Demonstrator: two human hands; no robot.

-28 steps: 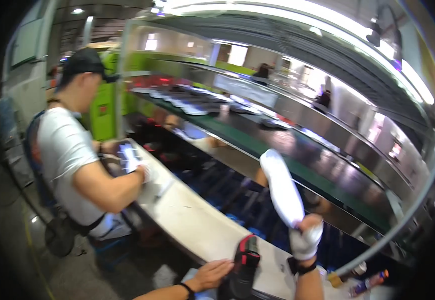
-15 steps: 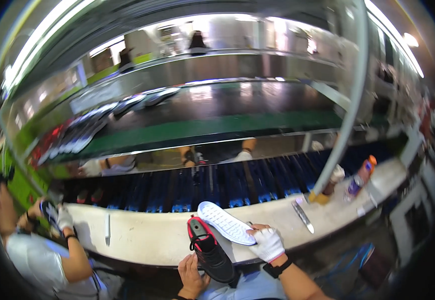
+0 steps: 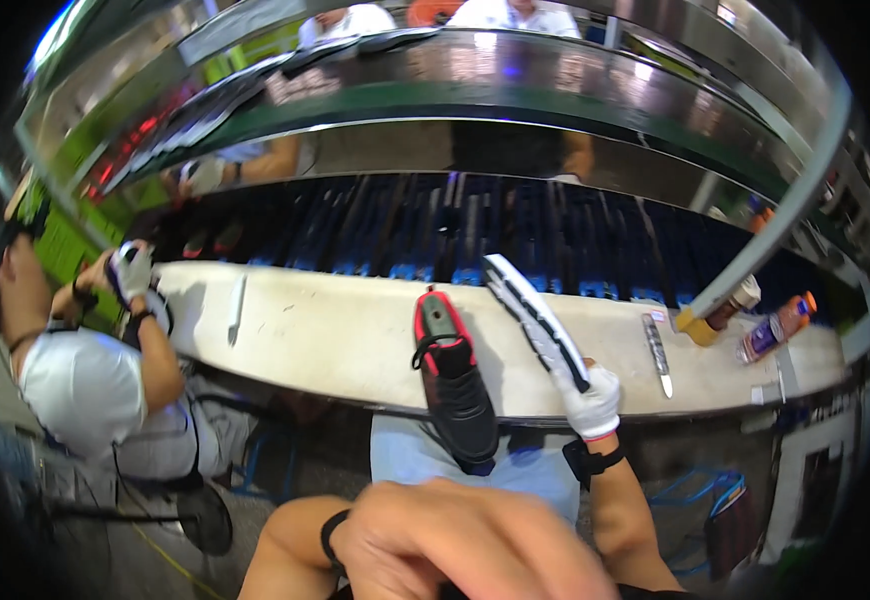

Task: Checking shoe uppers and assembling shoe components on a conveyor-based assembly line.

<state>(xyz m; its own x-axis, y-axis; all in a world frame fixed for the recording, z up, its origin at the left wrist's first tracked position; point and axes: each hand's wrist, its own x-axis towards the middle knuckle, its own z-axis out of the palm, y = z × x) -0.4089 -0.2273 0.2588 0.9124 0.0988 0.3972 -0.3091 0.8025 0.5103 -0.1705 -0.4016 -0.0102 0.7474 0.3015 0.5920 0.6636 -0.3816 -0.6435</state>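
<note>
A white shoe sole (image 3: pixel 538 318) with a dark stripe is turned on its edge over the bench. Wearing a white glove, my right hand (image 3: pixel 592 403) grips it by its near end. Left of the sole lies a black shoe (image 3: pixel 460 400) with red lining and a grey-green form in its opening. Its toe points at me and sticks out past the bench edge above my lap; neither hand touches it. My bare left hand (image 3: pixel 455 535) is raised very close to the camera, blurred, with its fingertips hidden.
On the pale bench (image 3: pixel 345 350) lie a silver-handled tool (image 3: pixel 657 355) and a white tool (image 3: pixel 237 310). Bottles (image 3: pixel 780 327) stand beside a slanted post (image 3: pixel 785 220) at right. Behind runs a dark slatted conveyor (image 3: pixel 425 225). A co-worker (image 3: pixel 85 360) sits at left.
My left hand has let go of the shoe and risen toward the camera. The sole has been tipped from lying tread-up onto its edge by my right hand. The view has tilted downward.
</note>
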